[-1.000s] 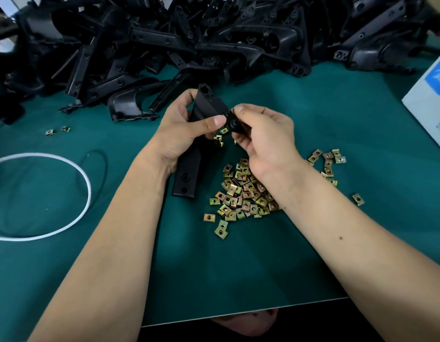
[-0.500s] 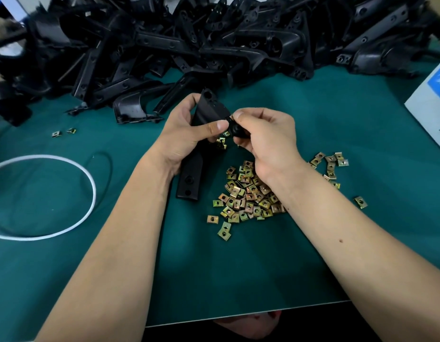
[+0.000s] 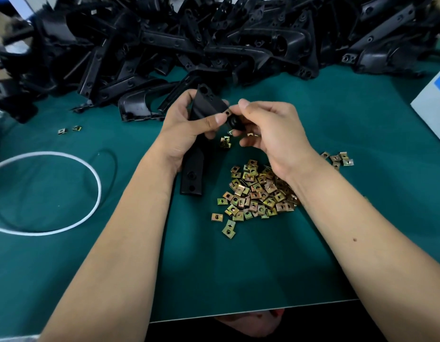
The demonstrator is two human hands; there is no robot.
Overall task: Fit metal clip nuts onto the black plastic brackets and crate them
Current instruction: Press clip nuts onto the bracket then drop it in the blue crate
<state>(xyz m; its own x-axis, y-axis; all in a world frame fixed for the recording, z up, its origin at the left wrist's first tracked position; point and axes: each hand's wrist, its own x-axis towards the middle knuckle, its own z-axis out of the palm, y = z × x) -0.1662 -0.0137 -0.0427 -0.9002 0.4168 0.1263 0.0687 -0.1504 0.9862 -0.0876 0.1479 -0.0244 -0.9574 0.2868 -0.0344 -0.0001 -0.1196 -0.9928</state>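
My left hand (image 3: 189, 127) grips a long black plastic bracket (image 3: 193, 169) above the green mat, thumb pressed near its upper tab. A brass clip nut (image 3: 227, 112) sits on that tab by the thumb tip. My right hand (image 3: 268, 129) is just right of the tab, fingers curled, thumb lifted off it; whether it holds anything I cannot tell. A pile of brass clip nuts (image 3: 256, 193) lies under my right wrist. One loose nut (image 3: 225, 141) lies below the hands.
A big heap of black brackets (image 3: 214, 38) fills the back of the green table (image 3: 362, 107). A white cord loop (image 3: 66, 193) lies at left, two stray nuts (image 3: 68, 129) at far left, several more nuts (image 3: 339, 159) at right, a white box (image 3: 433, 102) at the right edge.
My right thumb has come off the bracket's tab and the hand has shifted slightly right. The clip nut now shows on the tab. My left hand keeps its grip.
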